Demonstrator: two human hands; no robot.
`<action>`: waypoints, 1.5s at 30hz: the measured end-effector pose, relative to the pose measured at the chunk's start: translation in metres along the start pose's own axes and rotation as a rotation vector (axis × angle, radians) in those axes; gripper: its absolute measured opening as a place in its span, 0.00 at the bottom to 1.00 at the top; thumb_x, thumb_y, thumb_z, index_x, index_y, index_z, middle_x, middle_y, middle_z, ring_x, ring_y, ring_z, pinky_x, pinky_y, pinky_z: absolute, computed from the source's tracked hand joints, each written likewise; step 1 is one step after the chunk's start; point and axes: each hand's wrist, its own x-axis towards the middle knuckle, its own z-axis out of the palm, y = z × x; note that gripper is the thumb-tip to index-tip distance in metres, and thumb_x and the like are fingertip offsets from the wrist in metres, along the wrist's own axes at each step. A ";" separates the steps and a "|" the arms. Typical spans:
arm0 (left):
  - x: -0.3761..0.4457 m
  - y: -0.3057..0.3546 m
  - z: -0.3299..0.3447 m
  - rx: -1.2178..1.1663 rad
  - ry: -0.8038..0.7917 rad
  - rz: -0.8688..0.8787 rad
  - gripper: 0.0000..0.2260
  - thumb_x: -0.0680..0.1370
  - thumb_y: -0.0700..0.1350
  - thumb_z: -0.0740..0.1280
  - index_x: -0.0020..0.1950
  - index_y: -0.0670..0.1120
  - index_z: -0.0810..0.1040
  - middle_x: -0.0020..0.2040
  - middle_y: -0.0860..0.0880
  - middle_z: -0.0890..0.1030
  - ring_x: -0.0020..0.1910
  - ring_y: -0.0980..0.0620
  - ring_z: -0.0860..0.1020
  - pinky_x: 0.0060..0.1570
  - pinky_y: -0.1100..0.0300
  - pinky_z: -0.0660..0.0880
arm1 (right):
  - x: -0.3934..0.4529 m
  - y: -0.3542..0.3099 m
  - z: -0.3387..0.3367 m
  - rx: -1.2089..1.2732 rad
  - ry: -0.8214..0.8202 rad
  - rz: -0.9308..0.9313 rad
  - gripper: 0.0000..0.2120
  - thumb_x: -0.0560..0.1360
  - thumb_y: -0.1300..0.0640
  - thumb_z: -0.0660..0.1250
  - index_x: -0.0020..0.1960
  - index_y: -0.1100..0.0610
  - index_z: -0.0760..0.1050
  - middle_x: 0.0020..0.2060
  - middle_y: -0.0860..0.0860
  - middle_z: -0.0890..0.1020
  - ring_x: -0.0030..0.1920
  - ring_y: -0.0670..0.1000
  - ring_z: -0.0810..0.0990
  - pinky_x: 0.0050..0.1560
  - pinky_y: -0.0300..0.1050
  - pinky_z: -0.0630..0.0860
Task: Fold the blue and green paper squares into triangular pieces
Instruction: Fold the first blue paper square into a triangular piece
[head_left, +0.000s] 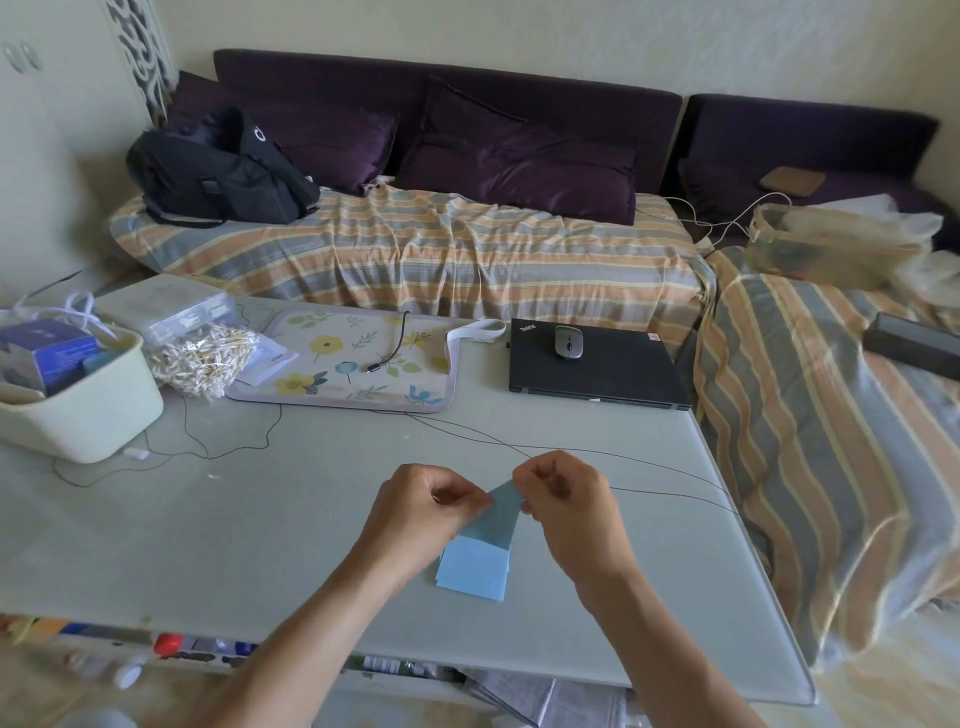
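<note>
Blue paper square (503, 512) pinched between left hand (423, 506) and right hand (569, 499), above blue paper stack (472, 569); pale glass table (260, 519) beneath, striped sofa (415, 244) beyond.

Soft, even daylight, moderately bright; source not visible. Table (260, 519) shows a pale, diffuse sheen with no hard glare. Faint shadows only beneath the left hand (421, 509) and right hand (566, 504). Centre around the hands fairly sharp. Wide-angle bending and smear increase far right of and below the hands; corners blurred.
</note>
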 end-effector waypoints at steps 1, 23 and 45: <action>0.000 0.000 0.000 0.042 0.023 0.010 0.03 0.74 0.46 0.75 0.40 0.51 0.87 0.37 0.54 0.86 0.39 0.53 0.84 0.41 0.56 0.80 | 0.000 0.001 0.000 -0.029 -0.023 0.008 0.06 0.77 0.59 0.68 0.41 0.53 0.80 0.36 0.48 0.84 0.36 0.47 0.82 0.39 0.39 0.77; -0.003 0.004 -0.003 0.119 0.235 0.040 0.04 0.72 0.47 0.78 0.38 0.52 0.87 0.33 0.58 0.84 0.35 0.63 0.80 0.32 0.71 0.70 | 0.006 0.017 0.007 -0.441 -0.059 -0.285 0.10 0.76 0.68 0.61 0.41 0.55 0.72 0.39 0.50 0.78 0.37 0.48 0.74 0.35 0.36 0.68; -0.001 -0.004 0.005 0.320 0.151 0.220 0.04 0.76 0.42 0.74 0.43 0.51 0.87 0.38 0.58 0.86 0.38 0.62 0.82 0.42 0.65 0.77 | 0.002 0.022 0.015 -0.455 -0.090 -0.297 0.04 0.77 0.58 0.67 0.45 0.56 0.79 0.40 0.48 0.82 0.40 0.48 0.78 0.41 0.42 0.76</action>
